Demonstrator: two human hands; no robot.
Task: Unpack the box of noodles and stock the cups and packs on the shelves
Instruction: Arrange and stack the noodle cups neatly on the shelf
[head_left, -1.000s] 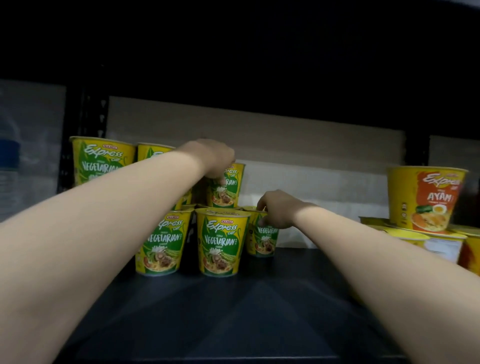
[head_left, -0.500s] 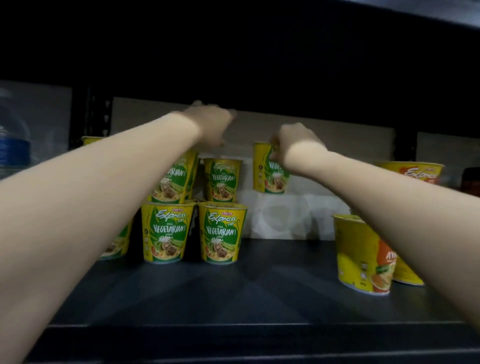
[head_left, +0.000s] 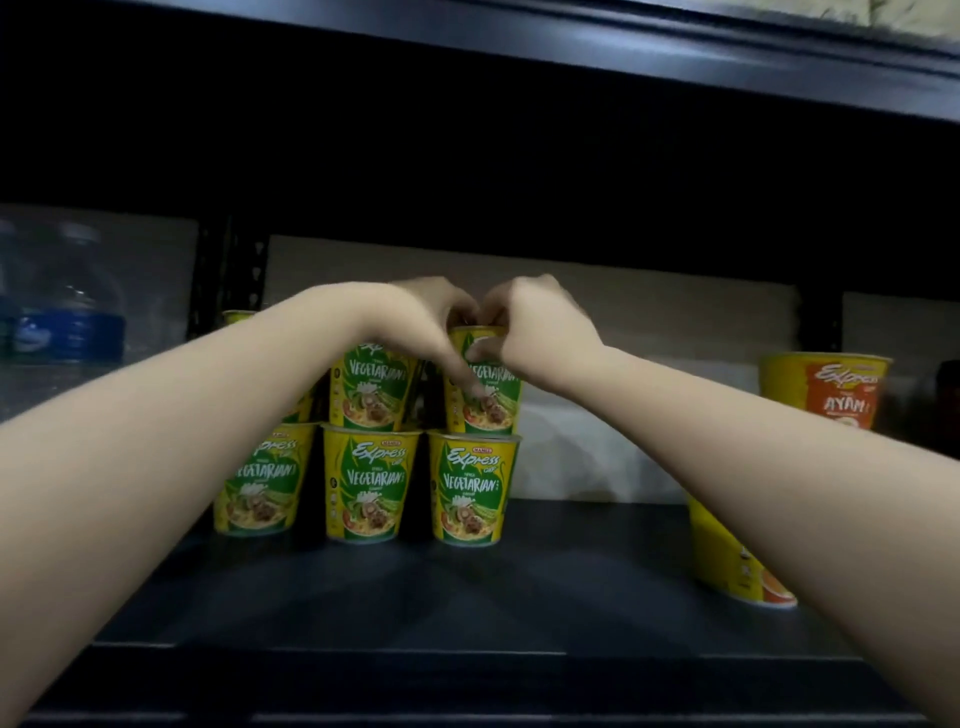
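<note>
Noodle cup sits on the second tier atop a front-row cup on the shelf, your left hand and right hand both curled round its rim, so an off-centre release could topple the stack.

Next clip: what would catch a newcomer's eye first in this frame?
Both hands meet at centre on one upper Vegetarian cup, the left hand and right hand gripping near its rim as it sits on the bottom row of green-and-yellow cups. To the right stands an orange Ayam cup on the dark shelf.
</note>
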